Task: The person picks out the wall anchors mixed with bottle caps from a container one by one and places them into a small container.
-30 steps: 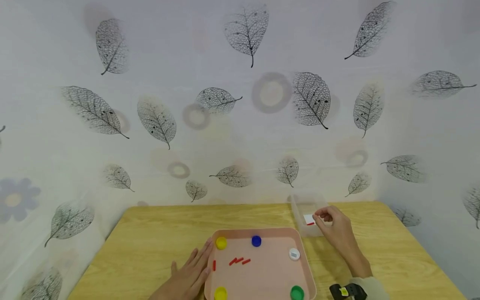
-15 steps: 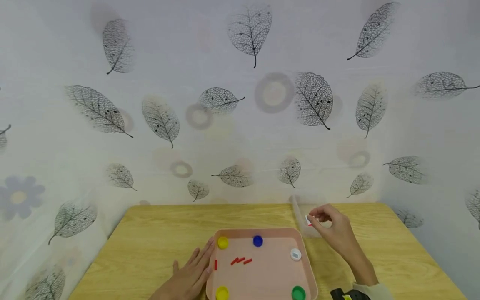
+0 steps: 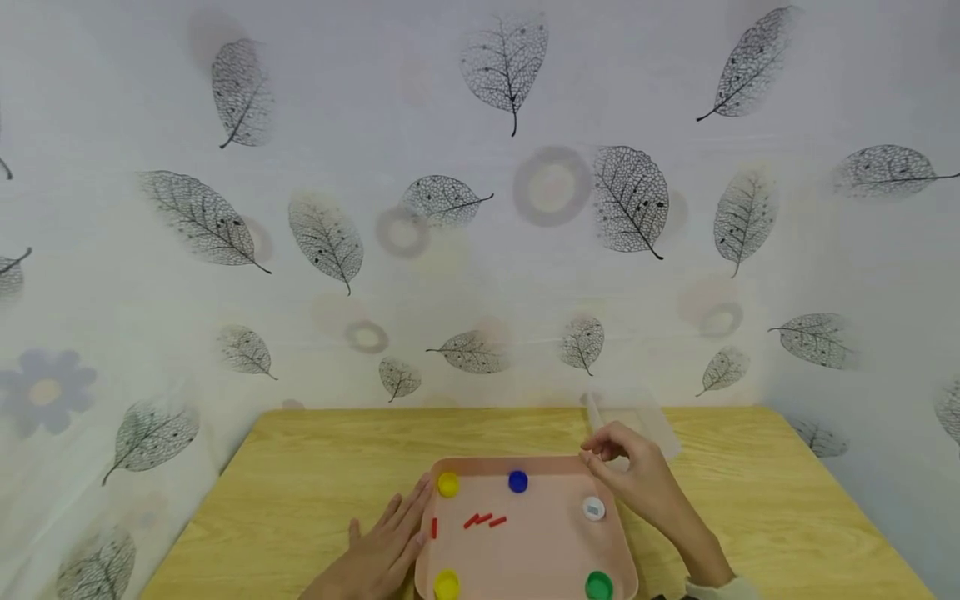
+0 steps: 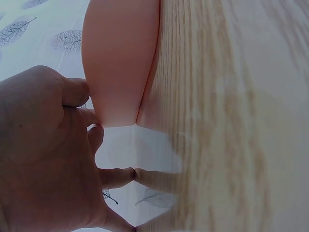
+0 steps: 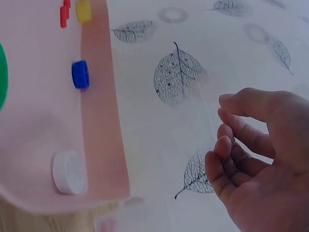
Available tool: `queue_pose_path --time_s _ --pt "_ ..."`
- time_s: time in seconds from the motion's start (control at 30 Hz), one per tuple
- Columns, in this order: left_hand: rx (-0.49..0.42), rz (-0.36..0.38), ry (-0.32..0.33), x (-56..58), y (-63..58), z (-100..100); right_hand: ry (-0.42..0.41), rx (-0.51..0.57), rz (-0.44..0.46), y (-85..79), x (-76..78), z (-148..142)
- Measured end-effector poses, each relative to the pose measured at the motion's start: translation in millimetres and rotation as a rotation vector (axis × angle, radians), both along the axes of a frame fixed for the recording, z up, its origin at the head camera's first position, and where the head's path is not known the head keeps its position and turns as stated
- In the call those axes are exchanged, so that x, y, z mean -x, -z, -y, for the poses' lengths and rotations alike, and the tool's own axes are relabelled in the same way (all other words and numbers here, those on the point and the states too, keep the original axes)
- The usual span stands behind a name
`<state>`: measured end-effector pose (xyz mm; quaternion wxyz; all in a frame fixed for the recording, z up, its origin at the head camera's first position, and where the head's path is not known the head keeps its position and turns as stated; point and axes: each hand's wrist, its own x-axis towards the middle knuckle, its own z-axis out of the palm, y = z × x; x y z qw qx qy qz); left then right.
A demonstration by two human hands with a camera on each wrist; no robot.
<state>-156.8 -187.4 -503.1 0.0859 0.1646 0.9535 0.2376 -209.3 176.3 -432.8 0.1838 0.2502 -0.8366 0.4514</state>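
My left hand [image 3: 378, 546] lies with straight fingers against the left side of a pink tray [image 3: 532, 554]; the left wrist view shows fingers [image 4: 77, 92] touching the tray's outer wall [image 4: 120, 63]. Over the tray's far right corner is my right hand [image 3: 633, 475], its fingertips drawn together. Nothing shows between those fingers in the right wrist view, so whether the right hand [image 5: 270, 154] pinches something small cannot be told. Inside the tray lie several short red sticks [image 3: 483, 518], a blue cap [image 3: 518, 482], a white cap [image 3: 594, 508] and a green cap [image 3: 599, 585].
Two yellow caps, one far [image 3: 447, 484] and one near [image 3: 447, 584], sit at the tray's left corners. Behind my right hand stands a clear plastic box [image 3: 652, 421], partly covered by it. A leaf-patterned covering [image 3: 450, 275] rises behind the wooden table [image 3: 322, 458].
My right hand has come out from over the clear box and moved left and nearer, to the tray's corner. The left hand stays against the tray. The head view has shifted slightly.
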Motion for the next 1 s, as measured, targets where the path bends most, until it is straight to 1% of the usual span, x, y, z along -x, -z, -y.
queue_pose_path --time_s 0.07,0.13,0.2,0.3,0.37,0.47,0.53,0.63,0.73,0.8,0.87,0.93,1.0 --pt "0.0 -0.004 0.002 0.0 -0.4 0.4 -0.022 0.007 0.029 -5.6 -5.6 7.5" --pt "0.006 -0.008 0.005 0.3 -0.5 -0.2 -0.042 0.018 0.065 -6.1 -8.4 13.0" --pt "0.004 -0.006 0.007 0.4 -0.7 -0.4 -0.064 0.024 0.08 1.9 -6.5 16.2" --pt "0.0 0.0 0.01 0.2 -1.8 -0.6 -0.073 0.025 0.106 7.4 -6.1 23.7" --pt "-0.009 0.015 0.009 -0.2 -2.4 0.0 -0.084 0.017 0.103 17.1 -2.5 26.5" --pt "-0.01 0.034 0.006 -0.3 -3.2 0.6 -0.098 0.007 0.114 25.4 -0.9 31.5" --pt "-0.007 0.035 0.005 0.4 -3.3 0.5 -0.111 0.004 0.12 34.5 2.2 33.6" --pt "0.007 0.021 0.012 1.5 -3.5 0.1 -0.137 0.009 0.12 37.2 1.2 41.4" --pt "0.016 0.012 0.02 1.8 -3.0 0.0 -0.165 0.007 0.081 41.7 0.1 49.8" --pt "0.014 0.012 0.026 1.4 -2.2 0.1 -0.185 0.003 0.082 45.6 -1.4 54.8" --pt "0.003 0.012 0.026 0.9 -1.4 0.3 -0.192 0.005 0.109 49.8 -2.9 59.2" --pt "-0.004 0.007 0.026 0.5 -0.9 0.4 -0.193 0.009 0.169 53.4 -5.4 63.2" --pt "-0.011 0.008 0.024 0.6 -0.7 0.5 -0.2 0.014 0.205 58.6 -5.5 66.3"
